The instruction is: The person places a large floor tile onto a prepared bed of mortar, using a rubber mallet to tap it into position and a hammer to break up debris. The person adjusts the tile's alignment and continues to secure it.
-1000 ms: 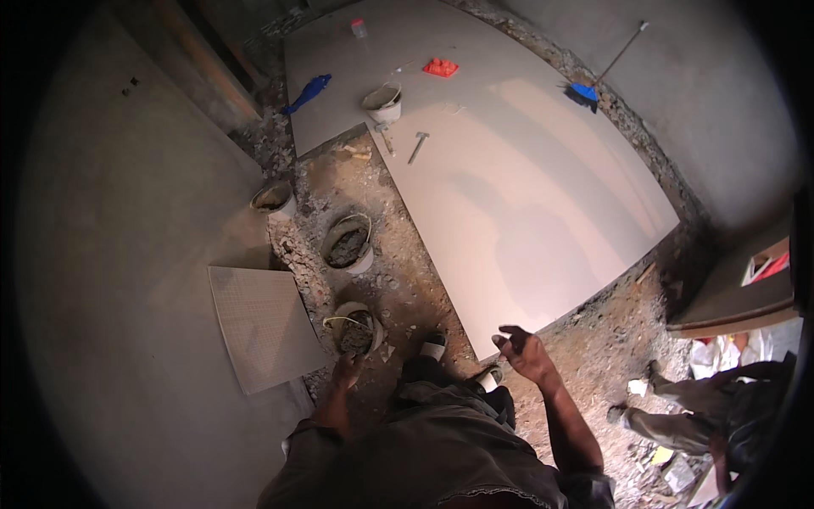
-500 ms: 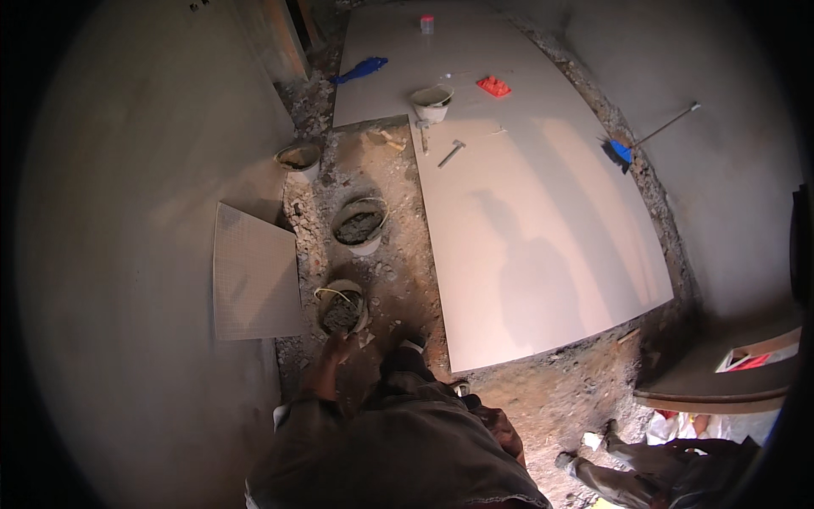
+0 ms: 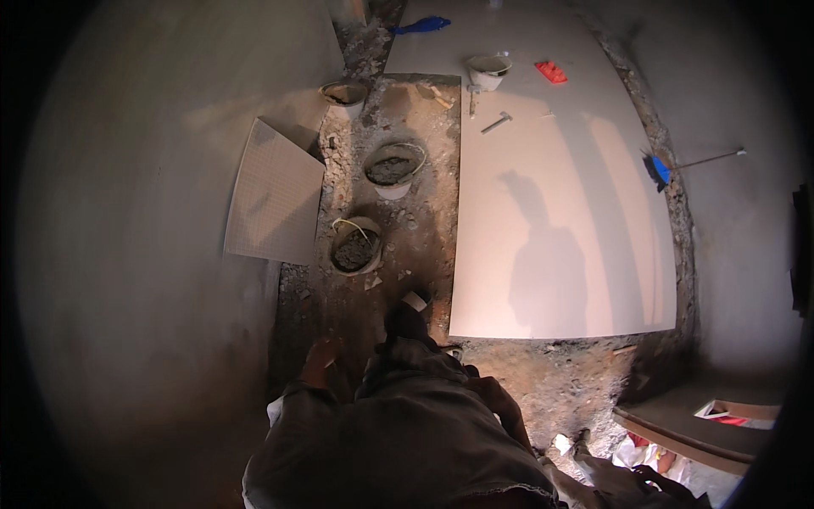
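My left hand [image 3: 320,355] hangs low beside my left leg, apart from the nearest bucket. Its fingers are too dark and small to read. My right hand [image 3: 482,387] is by my right thigh, its fingers not distinguishable. Ahead of my left hand stands the nearest bucket [image 3: 378,254], holding grey wet mortar [image 3: 354,248], its pale handle lying across the rim. Beyond it is a second bucket [image 3: 392,193] with mortar inside. A tile-like panel [image 3: 275,199] with a fine grid leans on the left wall.
Large pale tiles [image 3: 492,280] cover the floor to the right. On them are a white bucket [image 3: 486,80], a hammer [image 3: 497,123], a red object [image 3: 551,72] and a blue item [image 3: 424,25]. A broom [image 3: 657,171] lies at the right edge. Another person's legs [image 3: 593,479] show at lower right.
My left hand has drawn back from the nearest bucket's rim toward my body. The buckets and floor sit higher or farther right in view as my head shifted.
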Motion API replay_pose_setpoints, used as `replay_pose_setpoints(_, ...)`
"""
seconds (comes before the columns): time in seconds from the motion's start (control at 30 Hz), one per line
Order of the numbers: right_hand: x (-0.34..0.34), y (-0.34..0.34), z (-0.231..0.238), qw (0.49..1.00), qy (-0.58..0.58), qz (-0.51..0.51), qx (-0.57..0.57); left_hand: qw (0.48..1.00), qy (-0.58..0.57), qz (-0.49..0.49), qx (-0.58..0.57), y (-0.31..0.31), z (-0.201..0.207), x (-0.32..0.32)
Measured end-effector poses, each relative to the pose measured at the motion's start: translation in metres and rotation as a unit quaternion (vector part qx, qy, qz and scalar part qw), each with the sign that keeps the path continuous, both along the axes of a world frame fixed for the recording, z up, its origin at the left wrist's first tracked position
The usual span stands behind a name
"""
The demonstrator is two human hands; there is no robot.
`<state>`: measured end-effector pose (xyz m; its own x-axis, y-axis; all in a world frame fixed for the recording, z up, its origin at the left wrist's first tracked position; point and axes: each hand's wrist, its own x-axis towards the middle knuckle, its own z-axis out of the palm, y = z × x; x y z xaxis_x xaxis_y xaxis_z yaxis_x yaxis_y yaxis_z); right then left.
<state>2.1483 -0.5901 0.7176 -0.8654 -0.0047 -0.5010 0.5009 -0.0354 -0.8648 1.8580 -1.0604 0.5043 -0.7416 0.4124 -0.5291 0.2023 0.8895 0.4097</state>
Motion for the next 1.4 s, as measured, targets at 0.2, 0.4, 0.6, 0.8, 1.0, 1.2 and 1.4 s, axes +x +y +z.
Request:
replay_pose_setpoints(0.2, 0.005, 0.005, 0.004, 0.998, -0.007, 0.05, 0.043, 0.995, 0.047, 0.082, -0.039, -0.031, -0.035, 0.041)
replay_pose_setpoints(0.4, -0.002, 0.005, 0.007, 0.992, -0.013, 0.107, 0.065, 0.985, 0.062, 0.122, -0.108, -0.02, -0.031, 0.073)
replay_pose_setpoints(0.6, -0.025, -0.003, -0.003, 0.984, 0.031, 0.16, 0.074, 0.995, -0.042, 0.092, 0.028, -0.005, 0.002, 0.066)
replay_pose_setpoints(0.8, -0.037, -0.029, -0.032, 0.993, 0.089, 0.047, -0.054, 0.996, -0.081, -0.014, 0.019, 0.114, 0.06, -0.046)
replay_pose_setpoints(1.0, -0.067, -0.05, -0.072, 0.693, 0.716, -0.078, -0.008, 0.949, -0.122, -0.269, 0.113, 0.271, 0.14, -0.13)
replay_pose_setpoints(1.2, -0.085, -0.074, -0.044, 0.684, 0.705, -0.187, -0.012, 0.938, -0.141, -0.294, 0.117, 0.335, 0.156, -0.161)
replay_pose_setpoints(1.4, -0.071, -0.081, -0.013, 0.81, 0.54, -0.148, 0.177, 0.922, -0.099, -0.371, 0.054, 0.345, 0.123, -0.199)
